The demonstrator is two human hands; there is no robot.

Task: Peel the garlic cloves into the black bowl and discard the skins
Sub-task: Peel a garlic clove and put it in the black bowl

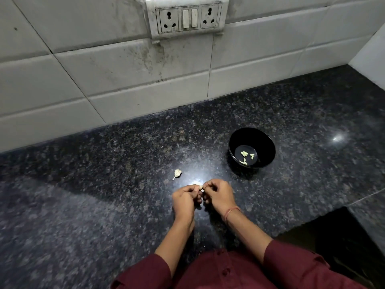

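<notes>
With the hands as the centre of the dial and twelve pointing at the wall, the left hand (185, 200) and the right hand (219, 194) meet knuckle to knuckle low over the dark speckled countertop (100, 184). Both have their fingers curled in, and together they pinch one small garlic clove (201, 187) between their fingertips. The clove shows only as a pale speck where the thumbs and forefingers come together, so I cannot tell how much skin is on it. The black bowl (268, 150) stands upright on the counter at about two o'clock, well apart from the hands. Several pale yellow-green peeled cloves (245, 157) lie scattered on its flat bottom. At about ten o'clock, near the left hand but not touching it, a whitish garlic piece with a thin stalk (177, 173) lies on the stone. Whether it is a whole clove or loose skin is too small to make out. A reddish thread band (231, 212) circles the right wrist. Both forearms come up from six o'clock out of maroon sleeves (295, 265) pushed back below the elbow. At twelve o'clock the counter ends at a white tiled wall (93, 71), streaked with grime. High on it sits a switch-and-socket panel (188, 17). At about four o'clock a dark opening (343, 245) cuts into the counter's edge.
</notes>
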